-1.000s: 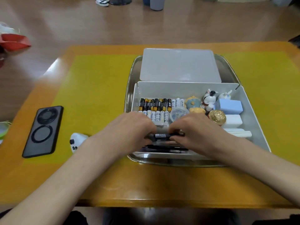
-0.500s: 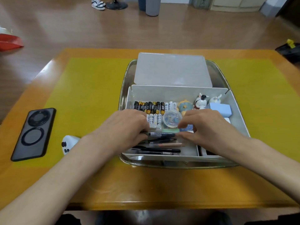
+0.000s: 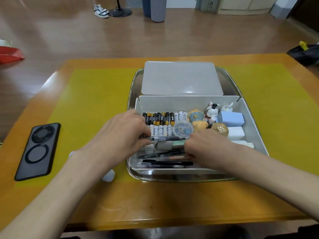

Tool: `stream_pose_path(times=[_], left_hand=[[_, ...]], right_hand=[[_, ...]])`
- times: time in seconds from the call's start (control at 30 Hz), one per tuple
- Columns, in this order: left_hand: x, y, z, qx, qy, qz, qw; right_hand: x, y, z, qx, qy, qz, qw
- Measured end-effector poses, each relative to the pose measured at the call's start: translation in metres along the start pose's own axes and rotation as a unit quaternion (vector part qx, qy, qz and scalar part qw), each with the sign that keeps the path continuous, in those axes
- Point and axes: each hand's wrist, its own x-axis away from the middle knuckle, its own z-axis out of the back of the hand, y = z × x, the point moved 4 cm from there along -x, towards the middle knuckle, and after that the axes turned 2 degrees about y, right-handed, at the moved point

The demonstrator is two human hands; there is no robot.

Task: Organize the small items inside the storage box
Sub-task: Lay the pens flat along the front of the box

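Both hands share one grip: the left hand [image 3: 124, 135] pinches one end of a dark pen [image 3: 165, 138] and the right hand [image 3: 207, 147] takes the other, though its fingertips are hidden, so how firmly it holds I cannot tell. That pen lies level across the middle of the white storage box [image 3: 189, 100], just at 6 o'clock from the rows of batteries [image 3: 160, 121]. It should handle as light, stiff and a little slick, best pinched at its ends as now. More pens [image 3: 165, 163] lie along the near wall at 6 o'clock. At 3 o'clock figurines [image 3: 211, 111] and a gold ball [image 3: 220, 129] crowd in. Open room is slim: low walls, a metal tray [image 3: 133, 87] rim outside, the lid [image 3: 181, 78] at 12 o'clock. On the bench [image 3: 155, 204] a phone [image 3: 38, 150] sits at 9 o'clock.
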Motion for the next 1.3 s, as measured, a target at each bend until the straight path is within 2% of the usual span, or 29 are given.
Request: stream_pose_path(times=[0.23,0.4,0.5,0.67,0.97,1.13,1.3], left_hand=[[0.004,0.008,-0.009,0.014,-0.002,0.008,1.0],[-0.001,0.028,-0.036,0.008,-0.07,0.003,0.998],[-0.008,0.037,-0.053,0.006,-0.115,-0.001,0.993],[-0.014,0.035,-0.061,-0.01,-0.147,-0.002,0.989],[-0.013,0.031,-0.063,-0.055,-0.152,-0.032,0.986],[-0.016,0.034,-0.064,-0.072,-0.129,-0.078,0.986],[-0.02,0.038,-0.07,-0.076,-0.152,-0.081,0.982]], right_hand=[[0.02,0.007,0.026,0.043,0.001,-0.019,0.999],[0.064,0.014,0.048,0.009,0.114,-0.019,0.993],[0.071,0.02,0.049,-0.009,0.1,-0.058,0.993],[0.066,0.034,0.041,-0.056,0.068,-0.122,0.989],[0.049,0.03,0.038,-0.081,0.055,-0.145,0.985],[0.048,0.03,0.037,-0.086,0.053,-0.146,0.984],[0.048,0.032,0.04,-0.085,0.057,-0.145,0.984]])
